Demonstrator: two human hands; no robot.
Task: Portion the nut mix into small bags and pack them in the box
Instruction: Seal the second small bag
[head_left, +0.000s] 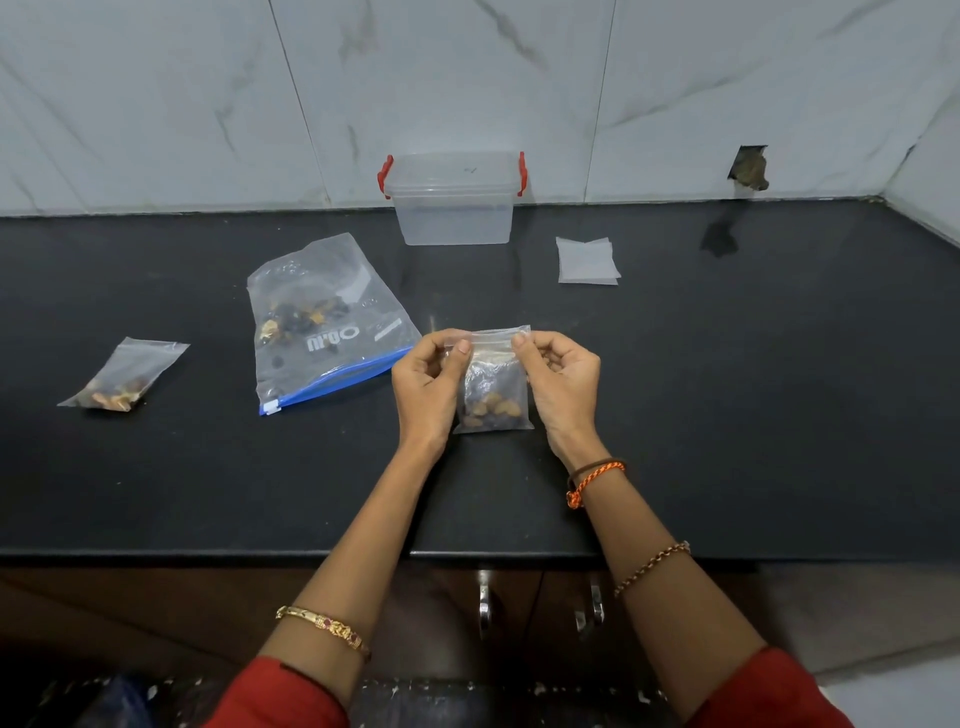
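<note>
From the head camera, both hands meet over the middle of the dark tabletop (727, 415), holding a small clear bag (493, 384) upright between them. The left hand (428, 384) pinches the bag's top left corner with thumb and forefinger, and the right hand (558, 384) pinches the top right corner the same way; the fingers (464, 349) of both are curled onto the sealing strip, so neither hand is free. The bag hangs with its long axis running top to bottom, its mouth level with the fingertips and its load of nuts settled at the bottom, just above the tabletop — the strip to be pressed shut lies straight across between the two pinches, equally near to either hand. The step in hand looks like sealing this portion; packing has not begun, since the clear box (453, 208) with red latches stands well apart by the wall, straight beyond the bag, and looks to hold no bags. Left of the hands lies the large zip bag (322, 317) of nut mix with a blue slider strip, its printing seen upside down and not surely readable. Farther left lies a filled small bag (122, 376), and right of the box a stack of empty small bags (587, 260).
</note>
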